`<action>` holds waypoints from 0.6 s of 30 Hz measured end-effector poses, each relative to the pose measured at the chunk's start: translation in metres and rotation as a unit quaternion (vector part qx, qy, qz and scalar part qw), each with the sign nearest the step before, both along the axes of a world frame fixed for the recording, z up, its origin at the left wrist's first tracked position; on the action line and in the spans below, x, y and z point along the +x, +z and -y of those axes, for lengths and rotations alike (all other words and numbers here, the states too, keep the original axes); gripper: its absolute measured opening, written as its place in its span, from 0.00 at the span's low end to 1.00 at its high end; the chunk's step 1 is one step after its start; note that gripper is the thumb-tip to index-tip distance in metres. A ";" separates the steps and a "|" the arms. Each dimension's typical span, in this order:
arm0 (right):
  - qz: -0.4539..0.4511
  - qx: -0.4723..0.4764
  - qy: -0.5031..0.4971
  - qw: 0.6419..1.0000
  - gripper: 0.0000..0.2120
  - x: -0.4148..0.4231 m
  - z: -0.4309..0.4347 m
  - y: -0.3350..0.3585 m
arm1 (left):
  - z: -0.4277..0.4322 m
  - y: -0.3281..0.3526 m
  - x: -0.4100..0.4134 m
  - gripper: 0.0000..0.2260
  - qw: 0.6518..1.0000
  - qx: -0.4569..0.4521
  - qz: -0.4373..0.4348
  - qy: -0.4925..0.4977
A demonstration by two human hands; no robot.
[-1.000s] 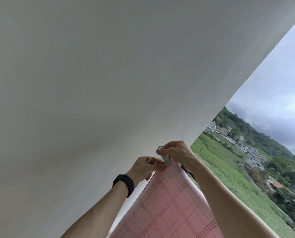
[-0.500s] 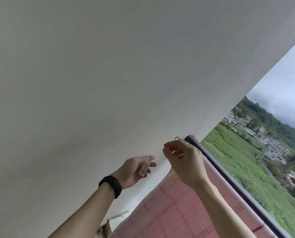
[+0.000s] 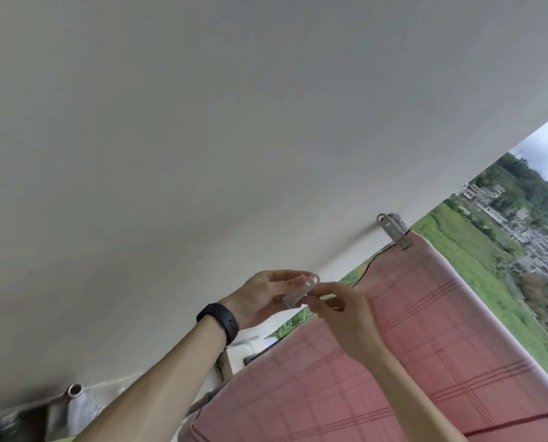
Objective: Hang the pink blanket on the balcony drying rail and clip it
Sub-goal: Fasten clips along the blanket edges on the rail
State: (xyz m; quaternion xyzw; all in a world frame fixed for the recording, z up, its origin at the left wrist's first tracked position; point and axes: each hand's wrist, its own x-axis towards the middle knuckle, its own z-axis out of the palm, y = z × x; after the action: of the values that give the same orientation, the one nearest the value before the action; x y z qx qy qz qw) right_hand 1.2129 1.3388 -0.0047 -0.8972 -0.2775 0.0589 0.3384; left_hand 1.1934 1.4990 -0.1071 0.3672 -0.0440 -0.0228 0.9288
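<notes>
Blanket (image 3: 425, 330) hangs over the rail, which it hides, one clip (image 3: 393, 232) at its far corner. My left hand (image 3: 259, 298) and right hand (image 3: 346, 317) both pinch a second clip (image 3: 301, 290); I'd squeeze it wide, then seat it deep.

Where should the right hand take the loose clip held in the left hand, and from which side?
Pinch the loose clip at its looped end, coming from the right: that end sticks out past the left hand. Squeeze across the flat faces. Judging by the hung clip, the opposite end probably bites.
</notes>
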 end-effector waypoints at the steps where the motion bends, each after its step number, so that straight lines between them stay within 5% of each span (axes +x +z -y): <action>1: 0.005 0.001 0.007 1.000 0.09 0.000 0.001 -0.004 | 0.004 -0.005 0.004 0.15 1.000 -0.011 0.004 0.003; 12: 0.062 0.022 -0.007 0.998 0.08 0.005 0.011 -0.023 | 0.019 -0.068 0.029 0.17 0.996 -0.066 -0.043 -0.048; 15: 0.140 0.000 0.022 0.990 0.06 0.007 0.018 -0.021 | 0.027 -0.096 0.038 0.25 0.988 0.112 -0.104 -0.033; 18: 0.207 -0.069 0.053 0.974 0.02 0.009 0.020 -0.024 | 0.043 -0.110 0.048 0.35 0.957 0.233 -0.078 -0.154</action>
State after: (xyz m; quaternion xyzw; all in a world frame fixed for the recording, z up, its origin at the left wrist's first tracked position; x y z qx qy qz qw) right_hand 1.2222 1.3191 -0.0289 -0.8949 -0.3844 -0.0916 0.2071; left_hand 1.2416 1.4556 -0.2167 0.5597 -0.0204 -0.2034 0.8031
